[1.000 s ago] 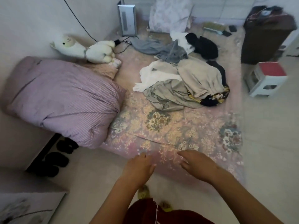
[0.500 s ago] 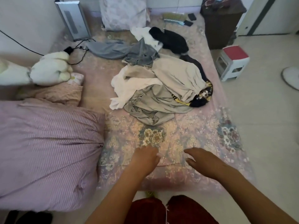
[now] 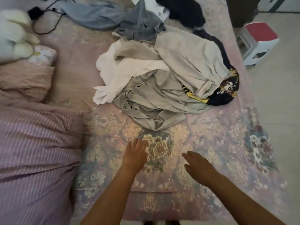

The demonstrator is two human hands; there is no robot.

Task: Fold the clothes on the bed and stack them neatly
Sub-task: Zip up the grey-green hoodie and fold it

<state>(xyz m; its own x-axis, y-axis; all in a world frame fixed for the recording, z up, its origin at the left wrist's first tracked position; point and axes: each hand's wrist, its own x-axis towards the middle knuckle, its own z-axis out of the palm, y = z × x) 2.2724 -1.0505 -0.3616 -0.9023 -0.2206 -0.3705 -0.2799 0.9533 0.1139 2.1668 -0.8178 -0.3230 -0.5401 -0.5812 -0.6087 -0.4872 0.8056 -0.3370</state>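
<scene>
A loose heap of clothes lies mid-bed: an olive-grey garment [image 3: 151,103] nearest me, a white one [image 3: 128,73] to its left, a beige one [image 3: 191,62] on top, and a dark printed piece [image 3: 227,90] at the right. Further back are grey garments [image 3: 113,17] and a black one [image 3: 183,10]. The bed's floral pink sheet [image 3: 211,135] is bare in front of the heap. My left hand [image 3: 135,153] hovers flat over the sheet, just short of the olive-grey garment. My right hand [image 3: 198,163] reaches forward beside it, fingers spread. Both hold nothing.
A striped purple duvet [image 3: 35,151] fills the left side, with a pink pillow [image 3: 24,80] and a white plush toy [image 3: 14,33] behind it. A black cable [image 3: 48,21] runs at the back left. A red-topped white stool [image 3: 258,41] stands on the floor to the right.
The view has come closer over the bed. Both hands have moved forward over the sheet towards the heap, still holding nothing.
</scene>
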